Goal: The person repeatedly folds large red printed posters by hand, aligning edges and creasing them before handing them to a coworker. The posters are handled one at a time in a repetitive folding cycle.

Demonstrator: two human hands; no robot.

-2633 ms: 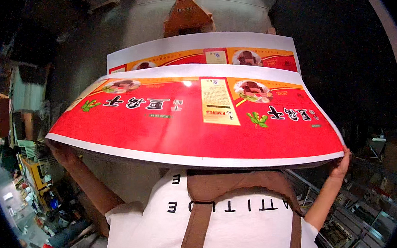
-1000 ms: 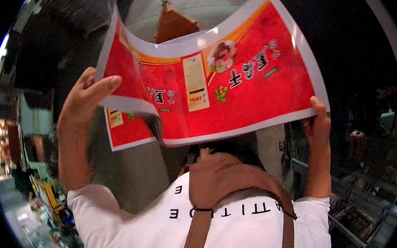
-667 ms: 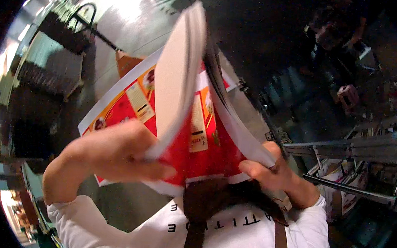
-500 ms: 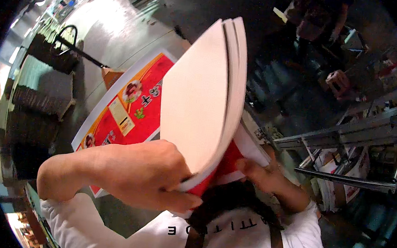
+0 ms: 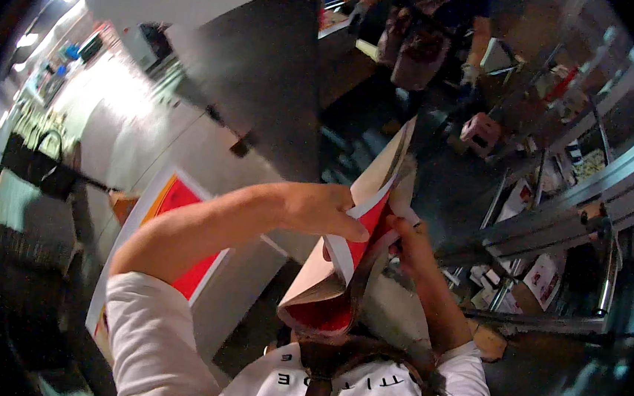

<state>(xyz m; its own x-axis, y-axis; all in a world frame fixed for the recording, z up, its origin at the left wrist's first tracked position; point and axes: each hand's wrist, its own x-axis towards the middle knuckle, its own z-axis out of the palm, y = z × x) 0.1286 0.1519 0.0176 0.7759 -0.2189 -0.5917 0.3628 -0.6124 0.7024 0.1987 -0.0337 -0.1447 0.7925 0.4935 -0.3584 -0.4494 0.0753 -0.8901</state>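
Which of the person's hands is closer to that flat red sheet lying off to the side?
Left. The left hand grips the folded red card, its forearm passing over the flat red sheet. The right hand holds the card's far side, farther from the sheet.

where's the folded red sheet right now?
Head view, centre: the folded red sheet is pinched between the left hand and right hand, above the person's chest; another red sheet lies left.
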